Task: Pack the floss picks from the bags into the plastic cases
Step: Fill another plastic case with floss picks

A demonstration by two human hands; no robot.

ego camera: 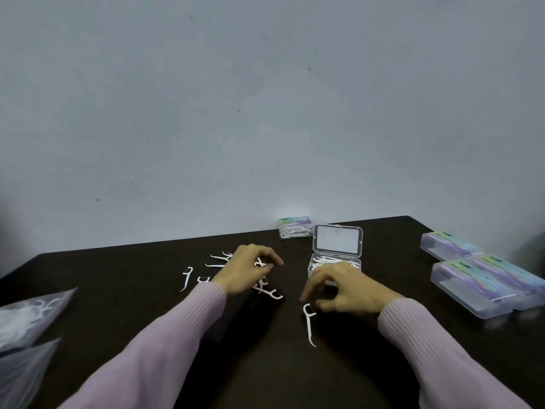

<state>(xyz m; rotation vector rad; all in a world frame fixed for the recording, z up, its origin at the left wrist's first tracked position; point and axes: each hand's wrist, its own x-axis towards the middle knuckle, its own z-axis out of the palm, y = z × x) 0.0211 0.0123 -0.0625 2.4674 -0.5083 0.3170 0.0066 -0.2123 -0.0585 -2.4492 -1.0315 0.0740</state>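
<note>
- The left hand [247, 268], at the centre of the frame, pinches some floss picks [262, 263] over the scattered picks [216, 261].
- The right hand [339, 286] hovers with loosely curled fingers, holding nothing, just before the open plastic case [334, 262].
- One floss pick [309, 323] lies below it on the dark table [118, 290].

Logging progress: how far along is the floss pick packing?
Done: three closed cases stacked right, one more by the wall. In hand: open case partly filled; left hand pinches picks from the loose pile, right hand hovers near a stray pick. Left: loose picks, bags.
</note>
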